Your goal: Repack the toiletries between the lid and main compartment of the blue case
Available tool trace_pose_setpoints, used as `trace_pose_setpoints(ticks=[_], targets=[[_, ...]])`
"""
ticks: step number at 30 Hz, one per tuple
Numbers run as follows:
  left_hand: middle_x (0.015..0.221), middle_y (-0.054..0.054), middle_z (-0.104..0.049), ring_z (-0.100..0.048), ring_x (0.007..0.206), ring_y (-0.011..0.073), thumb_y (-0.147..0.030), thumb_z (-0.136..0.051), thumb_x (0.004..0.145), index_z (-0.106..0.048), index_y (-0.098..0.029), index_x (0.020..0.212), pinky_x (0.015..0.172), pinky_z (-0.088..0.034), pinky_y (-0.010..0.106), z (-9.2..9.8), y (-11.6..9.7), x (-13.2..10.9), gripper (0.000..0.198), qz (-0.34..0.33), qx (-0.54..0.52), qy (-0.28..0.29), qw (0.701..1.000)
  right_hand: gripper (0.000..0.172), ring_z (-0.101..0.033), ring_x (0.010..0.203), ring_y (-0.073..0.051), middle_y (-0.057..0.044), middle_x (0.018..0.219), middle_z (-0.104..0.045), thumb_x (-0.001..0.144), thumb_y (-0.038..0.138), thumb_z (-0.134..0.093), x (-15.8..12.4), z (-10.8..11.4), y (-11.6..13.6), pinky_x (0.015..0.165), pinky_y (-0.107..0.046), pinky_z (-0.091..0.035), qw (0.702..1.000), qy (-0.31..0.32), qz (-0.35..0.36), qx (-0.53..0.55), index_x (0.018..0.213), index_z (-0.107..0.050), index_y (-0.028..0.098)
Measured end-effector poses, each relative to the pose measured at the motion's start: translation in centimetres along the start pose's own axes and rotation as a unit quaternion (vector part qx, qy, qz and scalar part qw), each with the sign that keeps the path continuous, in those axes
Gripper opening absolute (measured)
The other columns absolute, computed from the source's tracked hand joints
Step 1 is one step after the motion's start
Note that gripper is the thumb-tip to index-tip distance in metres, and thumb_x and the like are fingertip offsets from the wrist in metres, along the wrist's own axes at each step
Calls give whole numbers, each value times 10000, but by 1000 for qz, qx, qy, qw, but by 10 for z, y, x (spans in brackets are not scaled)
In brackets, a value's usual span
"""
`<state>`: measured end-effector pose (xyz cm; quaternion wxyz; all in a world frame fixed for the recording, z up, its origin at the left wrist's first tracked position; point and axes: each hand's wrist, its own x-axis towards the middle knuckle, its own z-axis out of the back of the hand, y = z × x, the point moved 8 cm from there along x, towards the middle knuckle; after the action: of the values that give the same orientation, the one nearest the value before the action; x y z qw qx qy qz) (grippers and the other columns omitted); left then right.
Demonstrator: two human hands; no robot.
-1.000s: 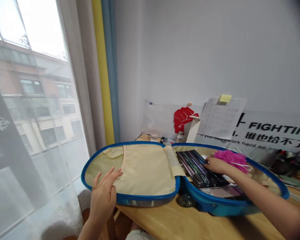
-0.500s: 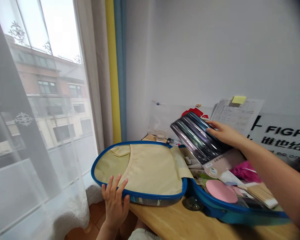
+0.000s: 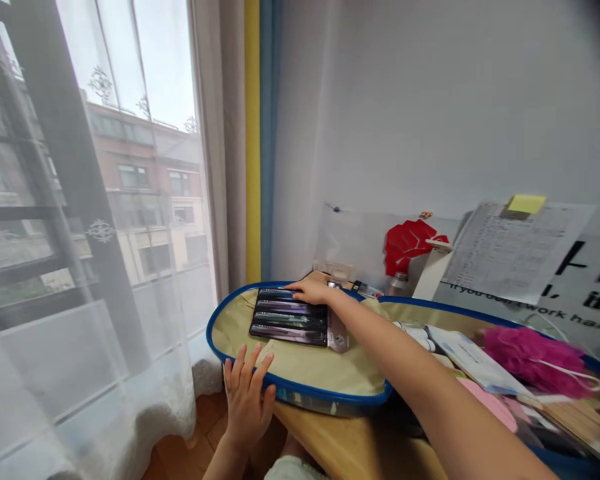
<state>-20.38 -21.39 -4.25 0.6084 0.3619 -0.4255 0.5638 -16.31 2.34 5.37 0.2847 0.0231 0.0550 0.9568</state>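
Left hand (image 3: 247,407) open, fingers spread against blue rim of open soft case (image 3: 325,395); flat dark pack (image 3: 289,317) now lies on cream lining (image 3: 320,373) of lid half, right hand (image 3: 313,291) flat on it, grip apart, not clamped; other half holds white packets (image 3: 473,360), pink bath puff (image 3: 527,360)

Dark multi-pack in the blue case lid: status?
Right hand resting on dark multi-pack, on cream lid lining. Left hand at blue rim. Right forearm crosses case.
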Motion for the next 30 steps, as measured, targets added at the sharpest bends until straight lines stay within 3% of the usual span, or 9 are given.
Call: trace_pose_setpoints(ticks=[3,7,12,18,22,25,30], targets=[[1332,136,-530,-186,1432,233,-240,-400,895,-497,-165,1287,1159,-86,460,-1,0,-1,410,1,-3,2,1000,347,-583,1071,-189,-76,1225,-592,892,331,-555,11,-15,-4,927,-411,-478,999,2,-33,-27,1212,-562,197],[1336,129,-533,-198,1429,232,-237,-401,899,-495,-166,1299,1161,-93,459,-2,2,-4,417,8,-7,4,1000,355,-585,1013,-182,-78,1191,-575,898,380,-540,16,-29,-6,858,-407,-507,995,-8,-79,-65,1188,-549,175],[1334,111,-542,-211,1426,237,-248,-421,883,-487,-196,1312,1159,-104,462,-5,5,-5,437,13,-5,14,1000,357,-577,1033,-188,-81,1209,-566,896,379,-543,10,-36,2,871,-415,-500,992,-9,-74,-106,1190,-550,176],[1324,115,-548,-203,1429,234,-248,-413,888,-484,-194,1316,1161,-90,454,-3,5,-3,437,14,-10,11,1000,332,-561,1072,-197,-81,1215,-570,889,387,-548,-9,-22,12,912,-433,-470,992,9,-50,-114,1141,-580,173],[1314,128,-546,-204,1428,229,-225,-413,892,-463,-183,1330,1161,-83,457,-1,4,-1,442,9,-18,6,1000,300,-536,1140,-205,-77,1232,-586,885,381,-523,-38,9,6,951,-339,-420,994,-10,-47,-97,1107,-629,210],[1294,135,-552,-200,1428,223,-223,-411,889,-446,-181,1339,1159,-81,453,1,3,1,453,5,-25,-1,1000,331,-557,1120,-200,-64,1220,-611,879,394,-494,-77,38,-26,925,-289,-415,993,-33,-78,-87,1140,-625,238],[1272,133,-565,-225,1419,227,-221,-416,884,-427,-189,1354,1157,-88,448,4,2,3,470,-1,-28,-15,999,330,-647,934,-237,-114,990,-698,816,438,-516,-175,62,-132,802,-338,-479,970,-67,-222,-76,941,-678,179]])
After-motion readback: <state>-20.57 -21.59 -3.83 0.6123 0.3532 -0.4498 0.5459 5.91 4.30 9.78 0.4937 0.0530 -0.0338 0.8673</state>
